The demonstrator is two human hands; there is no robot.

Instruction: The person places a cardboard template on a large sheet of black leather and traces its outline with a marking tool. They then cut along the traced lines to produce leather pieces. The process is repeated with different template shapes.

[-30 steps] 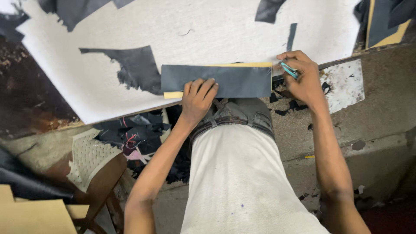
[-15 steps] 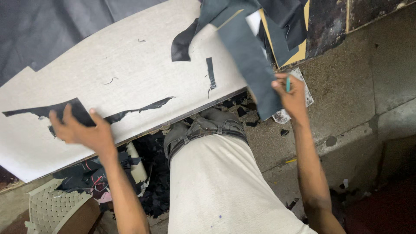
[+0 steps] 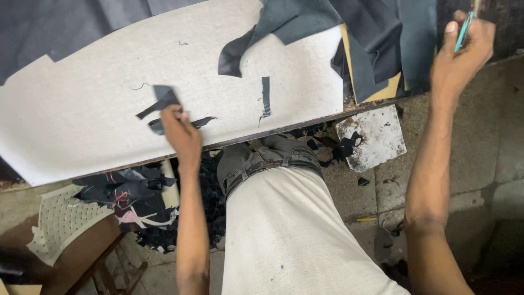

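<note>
A: Head view, left of centre: what does the left hand (image 3: 181,131) have?

B: Fingers closed on a dark scrap (image 3: 164,98), on the white board (image 3: 82,109).

A: Upper right?

B: Right hand (image 3: 456,52) raised, pinched shut around a teal pen (image 3: 464,30), beside the dark sheets (image 3: 382,38).

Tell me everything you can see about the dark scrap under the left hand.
The scrap is thin, dark grey, leather-like sheet, irregular, with a squarish upper part and narrow strips trailing left and right. It lies flat on the white board near its front edge. The left hand rests fingers on it, covering its middle.
</note>
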